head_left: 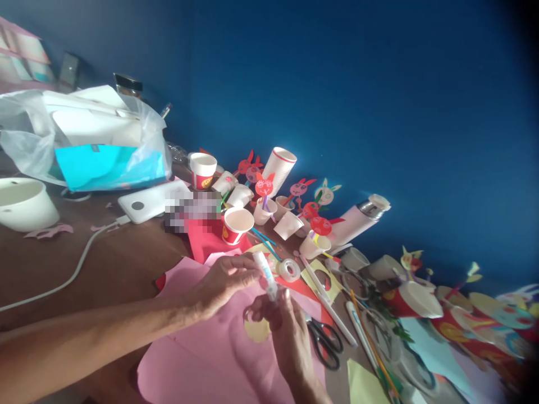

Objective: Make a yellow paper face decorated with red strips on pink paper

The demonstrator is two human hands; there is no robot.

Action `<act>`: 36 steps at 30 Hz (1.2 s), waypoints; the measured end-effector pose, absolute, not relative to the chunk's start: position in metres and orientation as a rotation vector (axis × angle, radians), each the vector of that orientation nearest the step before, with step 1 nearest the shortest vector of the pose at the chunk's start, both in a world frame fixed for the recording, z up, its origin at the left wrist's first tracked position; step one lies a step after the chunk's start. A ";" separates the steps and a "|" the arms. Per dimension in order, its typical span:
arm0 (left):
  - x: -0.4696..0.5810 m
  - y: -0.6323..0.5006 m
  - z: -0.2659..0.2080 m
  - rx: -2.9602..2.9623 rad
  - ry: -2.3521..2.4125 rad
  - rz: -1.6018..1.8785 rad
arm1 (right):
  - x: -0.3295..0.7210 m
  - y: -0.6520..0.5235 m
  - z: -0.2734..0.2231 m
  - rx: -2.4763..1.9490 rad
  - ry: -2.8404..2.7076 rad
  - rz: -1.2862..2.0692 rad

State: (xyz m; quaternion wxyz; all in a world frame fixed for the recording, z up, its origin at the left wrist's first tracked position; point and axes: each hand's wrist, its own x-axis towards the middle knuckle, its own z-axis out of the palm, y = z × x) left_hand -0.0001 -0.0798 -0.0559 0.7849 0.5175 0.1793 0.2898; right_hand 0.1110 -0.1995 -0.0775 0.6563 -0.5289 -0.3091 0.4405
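Observation:
A white glue stick (264,269) with pale blue print is held up at a tilt between my two hands. My left hand (227,280) has its thumb and fingers closed at the upper part of the tube. Around the lower end, my right hand (286,331) is closed with its thumb along the side. Partly covered by my right hand, a round pale yellow paper disc (257,331) lies on a big sheet of pink paper (189,348). Black-handled scissors (326,342) rest just right of my right hand.
A tape roll (289,270) and red-and-white paper cup (238,224) sit beyond my hands. Behind stand several small cups with red rabbit-faced cutouts (264,186). A thermos (357,221) leans rightward. At left are a corded white power bank (147,203) and plastic bag (25,134).

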 end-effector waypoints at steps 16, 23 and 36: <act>-0.002 -0.091 -0.053 1.106 0.298 0.535 | 0.108 -0.196 -0.075 -1.437 -0.813 0.828; -0.002 -0.087 -0.049 1.093 0.198 0.461 | 0.111 -0.200 -0.079 -1.257 -0.811 1.094; -0.004 -0.086 -0.046 1.060 0.180 0.443 | 0.114 -0.198 -0.072 -1.194 -0.725 1.201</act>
